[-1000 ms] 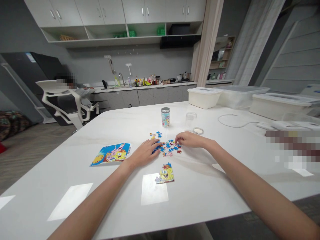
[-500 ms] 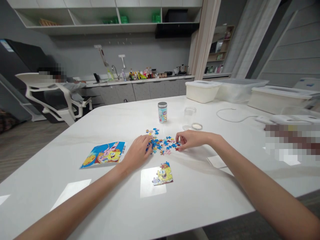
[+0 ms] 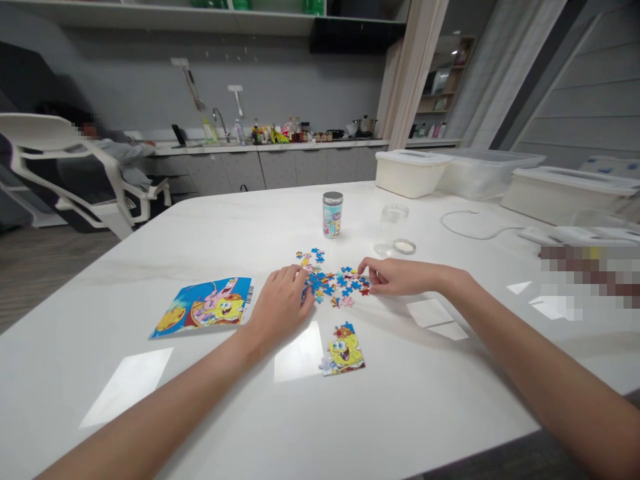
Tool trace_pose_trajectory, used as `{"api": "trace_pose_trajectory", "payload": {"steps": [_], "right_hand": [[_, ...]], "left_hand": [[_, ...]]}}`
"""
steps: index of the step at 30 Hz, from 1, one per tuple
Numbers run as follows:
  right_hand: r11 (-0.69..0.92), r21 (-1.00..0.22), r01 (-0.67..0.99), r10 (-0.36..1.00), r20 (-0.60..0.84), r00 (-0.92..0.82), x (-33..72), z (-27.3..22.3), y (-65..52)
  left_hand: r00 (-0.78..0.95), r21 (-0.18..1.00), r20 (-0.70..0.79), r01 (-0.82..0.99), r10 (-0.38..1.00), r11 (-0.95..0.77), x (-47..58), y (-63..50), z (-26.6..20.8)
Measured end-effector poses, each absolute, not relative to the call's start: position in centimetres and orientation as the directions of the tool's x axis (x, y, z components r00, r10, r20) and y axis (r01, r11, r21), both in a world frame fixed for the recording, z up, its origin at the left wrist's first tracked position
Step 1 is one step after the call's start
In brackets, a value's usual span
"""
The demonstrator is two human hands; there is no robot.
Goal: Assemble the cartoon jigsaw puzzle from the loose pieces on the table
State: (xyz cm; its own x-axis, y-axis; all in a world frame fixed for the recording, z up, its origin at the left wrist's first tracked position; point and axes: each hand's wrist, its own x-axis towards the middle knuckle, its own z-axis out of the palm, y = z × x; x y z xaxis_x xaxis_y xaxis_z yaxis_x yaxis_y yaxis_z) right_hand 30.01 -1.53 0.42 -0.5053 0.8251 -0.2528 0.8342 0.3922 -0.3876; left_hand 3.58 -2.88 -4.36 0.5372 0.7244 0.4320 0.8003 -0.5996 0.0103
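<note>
Loose jigsaw puzzle pieces (image 3: 333, 283), mostly blue with some pink, red and yellow, lie in a pile on the white table. My left hand (image 3: 284, 297) rests over the pile's left edge, fingers loosely bent and thumb apart; its fingertips partly cover pieces. At the right edge, my right hand (image 3: 390, 275) has its thumb and index finger apart around the outermost pieces, with nothing visibly lifted. Nearer to me is a joined puzzle section (image 3: 345, 350) showing a yellow cartoon face. A picture sheet (image 3: 205, 307) with matching cartoon art lies left of my left hand.
Behind the pile stands a printed can (image 3: 333, 217) with a silver lid. A clear container (image 3: 395, 213) and a ring-shaped lid (image 3: 404, 246) are to its right. Storage boxes (image 3: 413, 175) and a white cable (image 3: 457, 230) occupy the right side. A person sits in a white chair (image 3: 65, 167).
The view has tilted down and shifted left, so things on the table appear further right. Both hands stay at the pile, with only slight finger movement.
</note>
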Motion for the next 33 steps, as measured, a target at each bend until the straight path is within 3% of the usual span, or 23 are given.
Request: {"api": "trace_pose_trajectory", "payload": {"steps": [11,19,33], "right_hand": [[0.427,-0.245,0.87,0.86,-0.187,-0.475,28.0,0.4,-2.8],[0.433,-0.237,0.87,0.873,-0.132,-0.47,28.0,-0.9,-2.6],[0.412,-0.184,0.893,0.895,-0.105,-0.434,28.1,-1.9,-2.2]], "left_hand": [[0.54,-0.149,0.359,0.839,0.762,-0.524,3.8,-4.2,-3.6],[0.615,-0.024,0.324,0.765,0.719,-0.644,4.5,-6.3,-3.8],[0.613,0.015,0.289,0.765,0.736,-0.643,4.6,-6.5,-3.7]]}}
